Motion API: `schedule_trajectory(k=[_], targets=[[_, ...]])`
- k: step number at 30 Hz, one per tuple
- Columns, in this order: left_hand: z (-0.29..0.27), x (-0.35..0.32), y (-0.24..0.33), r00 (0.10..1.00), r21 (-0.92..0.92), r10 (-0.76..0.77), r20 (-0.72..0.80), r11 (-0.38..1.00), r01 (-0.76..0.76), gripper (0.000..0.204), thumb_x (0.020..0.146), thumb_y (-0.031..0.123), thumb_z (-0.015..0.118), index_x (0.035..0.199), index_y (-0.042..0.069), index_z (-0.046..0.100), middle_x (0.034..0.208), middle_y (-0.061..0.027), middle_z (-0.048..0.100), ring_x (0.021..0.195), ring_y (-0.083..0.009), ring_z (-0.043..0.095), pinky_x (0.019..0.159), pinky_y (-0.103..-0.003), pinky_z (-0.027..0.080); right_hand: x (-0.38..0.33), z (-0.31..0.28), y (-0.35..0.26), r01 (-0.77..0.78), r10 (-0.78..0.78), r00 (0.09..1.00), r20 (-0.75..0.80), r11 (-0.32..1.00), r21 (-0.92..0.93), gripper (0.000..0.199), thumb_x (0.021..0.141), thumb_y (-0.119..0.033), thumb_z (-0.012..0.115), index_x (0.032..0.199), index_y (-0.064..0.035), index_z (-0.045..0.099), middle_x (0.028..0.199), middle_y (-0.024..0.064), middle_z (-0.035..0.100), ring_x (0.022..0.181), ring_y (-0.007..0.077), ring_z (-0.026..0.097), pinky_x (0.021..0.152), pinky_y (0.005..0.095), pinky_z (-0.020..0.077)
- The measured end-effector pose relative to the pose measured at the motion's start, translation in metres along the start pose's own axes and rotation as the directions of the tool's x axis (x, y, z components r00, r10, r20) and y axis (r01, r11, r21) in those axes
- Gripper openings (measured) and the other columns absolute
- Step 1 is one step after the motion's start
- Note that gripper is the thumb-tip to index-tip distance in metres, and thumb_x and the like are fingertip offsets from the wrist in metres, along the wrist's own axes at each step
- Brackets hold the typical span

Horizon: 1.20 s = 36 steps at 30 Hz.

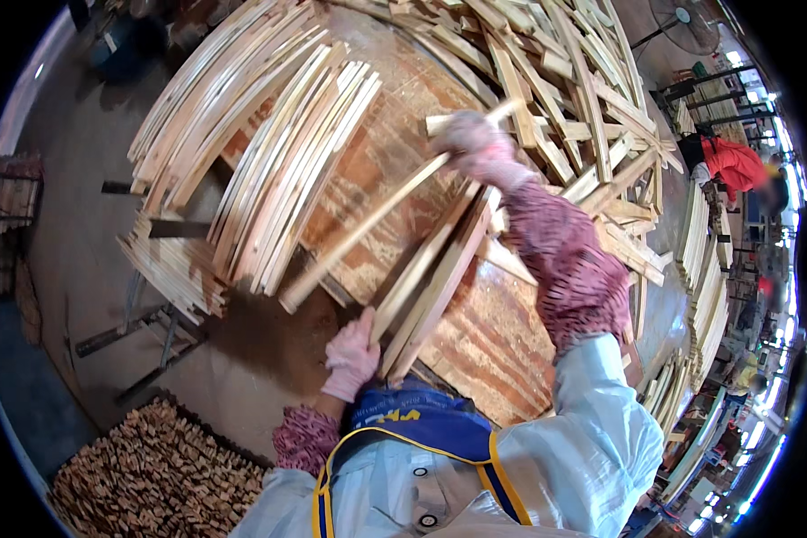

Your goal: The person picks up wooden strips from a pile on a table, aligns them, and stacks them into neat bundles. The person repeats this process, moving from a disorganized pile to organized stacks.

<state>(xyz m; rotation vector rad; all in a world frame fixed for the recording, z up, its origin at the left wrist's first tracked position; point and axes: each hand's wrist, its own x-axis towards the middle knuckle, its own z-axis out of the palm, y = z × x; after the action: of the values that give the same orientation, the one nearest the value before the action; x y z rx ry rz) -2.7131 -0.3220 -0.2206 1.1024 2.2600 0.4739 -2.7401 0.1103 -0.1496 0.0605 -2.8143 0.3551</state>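
Observation:
My right hand (480,148), in a pale pinkish glove and smeared by motion, is closed round a thin wooden strip (377,218). That strip slants down to the left over the worktable, its near end past the table's edge. My left hand (350,354), gloved in pink, holds the near end of a wooden slat (421,264) at the table's front edge; its fingers are partly hidden. A second slat (448,282) lies alongside it on the right. Both slats point away from me across the stained plywood tabletop (489,345).
Rows of wooden strips (300,166) lie side by side at the left. A loose jumble of strips (547,81) covers the far right. Below left is a large pile of short wood pieces (157,475). A person in red (731,166) and a fan (683,16) are farther right.

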Motion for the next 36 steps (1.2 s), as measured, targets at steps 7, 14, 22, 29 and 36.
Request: schedule_trajectory(k=[7,14,22,29,36], targets=[[-0.001,0.037,0.065,0.991,-0.161,0.133,0.023,0.979,-0.127,0.082,0.075,0.047,0.069,0.138,0.006,0.039,0.124,-0.0248,0.052,0.1,-0.0401,0.057,0.083,-0.048,0.048,0.091,0.127,-0.029,-0.047,0.064,0.948,0.311,0.997,-0.059,0.013,0.076,-0.022,0.062,0.087,-0.0248,0.069,0.079,-0.0023,0.055,0.082,0.019,0.052,0.085,0.0357,0.0428],[0.033,0.092,0.103,0.977,0.237,0.21,-0.028,0.951,-0.198,0.087,0.063,0.037,0.077,0.138,0.015,0.038,0.137,-0.0289,0.038,0.109,-0.0444,0.052,0.089,-0.05,0.046,0.087,0.062,0.069,-0.592,0.74,0.663,0.111,0.609,-0.528,0.042,0.079,-0.026,0.067,0.117,-0.0129,0.055,0.11,0.0166,0.058,0.098,0.0267,0.06,0.09,0.048,0.0463],[-0.006,0.087,0.06,0.987,0.195,0.039,-0.155,0.981,-0.008,0.09,0.065,0.03,0.08,0.142,0.014,0.035,0.136,-0.0268,0.035,0.103,-0.0403,0.054,0.084,-0.048,0.051,0.023,-0.031,0.108,-0.941,0.986,0.112,0.121,0.145,-0.306,0.069,0.075,-0.038,0.073,0.132,-0.0164,0.04,0.134,0.0222,0.047,0.125,0.0365,0.05,0.101,0.0468,0.0439],[-0.005,0.1,0.031,0.991,0.361,-0.031,-0.133,0.929,0.077,0.088,0.075,0.039,0.072,0.15,0.033,0.026,0.143,-0.0267,0.027,0.115,-0.0406,0.044,0.09,-0.047,0.044,0.017,-0.051,0.03,-0.94,0.984,0.115,0.137,0.153,-0.306,0.041,0.086,-0.027,0.063,0.122,-0.012,0.053,0.12,0.0218,0.058,0.115,0.0335,0.059,0.092,0.049,0.0503],[-0.01,0.105,0.044,0.983,0.295,-0.174,-0.062,0.938,0.184,0.084,0.077,0.035,0.071,0.148,0.038,0.026,0.145,-0.0242,0.026,0.119,-0.0405,0.042,0.097,-0.048,0.04,-0.108,-0.01,-0.06,-0.98,0.964,0.197,0.177,0.193,0.04,0.051,0.084,-0.017,0.056,0.135,-0.0165,0.052,0.105,0.0168,0.067,0.099,0.0312,0.065,0.088,0.04,0.0499]])
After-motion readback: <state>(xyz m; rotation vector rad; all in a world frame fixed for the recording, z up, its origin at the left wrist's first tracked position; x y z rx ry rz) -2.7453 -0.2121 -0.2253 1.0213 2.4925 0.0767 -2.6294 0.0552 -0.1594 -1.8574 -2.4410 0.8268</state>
